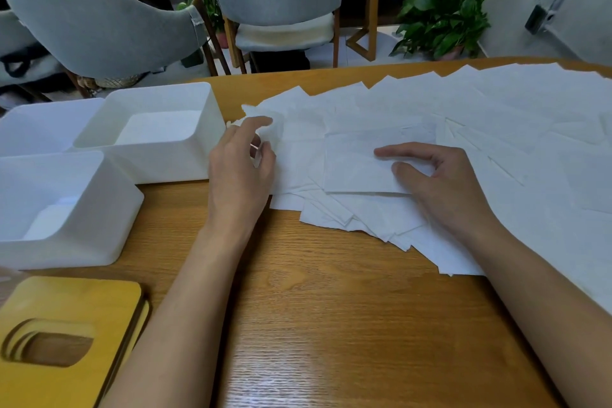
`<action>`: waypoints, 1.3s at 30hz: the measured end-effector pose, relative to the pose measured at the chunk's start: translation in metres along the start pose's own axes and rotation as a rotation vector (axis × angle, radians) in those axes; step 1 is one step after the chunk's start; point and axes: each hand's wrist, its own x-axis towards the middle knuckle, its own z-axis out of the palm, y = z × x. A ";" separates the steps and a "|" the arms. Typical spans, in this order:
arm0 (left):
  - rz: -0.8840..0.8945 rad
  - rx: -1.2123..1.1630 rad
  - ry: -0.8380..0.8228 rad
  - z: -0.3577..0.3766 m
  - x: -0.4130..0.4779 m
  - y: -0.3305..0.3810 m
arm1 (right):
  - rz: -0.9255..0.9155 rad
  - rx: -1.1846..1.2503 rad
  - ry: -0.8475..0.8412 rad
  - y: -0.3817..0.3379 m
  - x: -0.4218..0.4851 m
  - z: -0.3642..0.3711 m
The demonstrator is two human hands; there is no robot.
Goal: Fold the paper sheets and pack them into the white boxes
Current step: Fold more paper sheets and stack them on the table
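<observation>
Paper sheets (463, 116): white, many, fanned out overlapping over the right half of the table (314, 308), from beside the boxes to the right edge of view.
Folded sheet (357, 162): smaller rectangle lying flat on top of the pile, about mid-table.
Lifted sheet (268, 124): crumpled edge raised off the pile at its left end, just beside the back box.
Left hand (241, 169): thumb and fingers curled, pinching the raised edge of the lifted sheet.
Right hand (440, 182): rests on the right end of the folded sheet; index finger and thumb stretched out and apart, both touching the paper; other fingers hidden, can't tell.
Back box (165, 162): white, open top, upright, on the left of the table; pale bottom, can't tell if paper is in it.
Near box (59, 252): white, open, in front of the back box and touching it; contents unclear too.
Third box (39, 129): white, far left, against the back box.
Lids (66, 301): yellow wooden stack with an oval slot, bottom-left corner.
Background: two grey chairs (99, 20), green plant (443, 13).
</observation>
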 end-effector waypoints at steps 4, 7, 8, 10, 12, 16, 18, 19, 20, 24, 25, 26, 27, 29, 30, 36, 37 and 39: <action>-0.060 0.063 -0.142 0.000 -0.001 -0.001 | 0.003 -0.010 -0.001 0.001 0.000 0.000; -0.131 0.067 -0.201 0.001 -0.001 -0.001 | 0.001 -0.012 -0.003 0.001 0.001 -0.001; -0.162 0.056 -0.205 0.001 -0.001 -0.001 | 0.002 -0.011 -0.004 0.001 0.001 0.000; -0.209 0.044 -0.203 0.000 0.000 -0.002 | 0.003 -0.008 -0.006 0.001 0.000 0.000; -0.223 0.044 -0.198 0.001 0.001 -0.003 | 0.003 -0.011 -0.008 0.001 0.000 0.000; -0.203 0.057 -0.175 0.002 -0.001 -0.003 | 0.009 -0.017 -0.002 0.000 0.000 0.000; -0.137 0.062 -0.103 0.003 -0.003 -0.003 | 0.018 -0.015 0.010 -0.001 0.001 0.000; -0.090 0.036 -0.063 0.003 -0.002 -0.003 | 0.021 -0.016 0.018 -0.002 0.000 0.001; -0.052 -0.012 -0.034 0.001 -0.002 0.000 | 0.024 -0.017 0.027 -0.002 0.000 0.001; -0.064 -0.288 -0.027 -0.006 -0.001 0.015 | 0.041 -0.006 0.065 -0.003 0.000 0.002; -0.078 -0.331 -0.021 -0.007 -0.001 0.017 | 0.044 -0.003 0.073 -0.003 0.000 0.002; -0.086 -0.366 -0.004 -0.008 -0.001 0.019 | 0.050 0.001 0.078 -0.003 0.000 0.002; -0.097 -0.406 0.018 -0.010 -0.001 0.020 | 0.050 -0.002 0.084 -0.003 0.000 0.002; -0.137 -0.505 0.051 -0.014 0.001 0.023 | 0.047 -0.010 0.093 -0.003 0.001 0.002; -0.159 -0.564 0.052 -0.016 0.002 0.024 | 0.048 -0.010 0.095 -0.003 0.001 0.002; -0.387 -1.178 -0.188 -0.021 0.008 0.025 | -0.004 -0.014 0.028 -0.004 0.002 0.000; -0.400 -1.216 -0.234 -0.019 0.006 0.028 | -0.032 0.011 -0.006 -0.007 0.000 -0.001; -0.421 -1.188 -0.278 -0.013 0.002 0.034 | -0.056 0.099 -0.096 -0.010 -0.003 0.001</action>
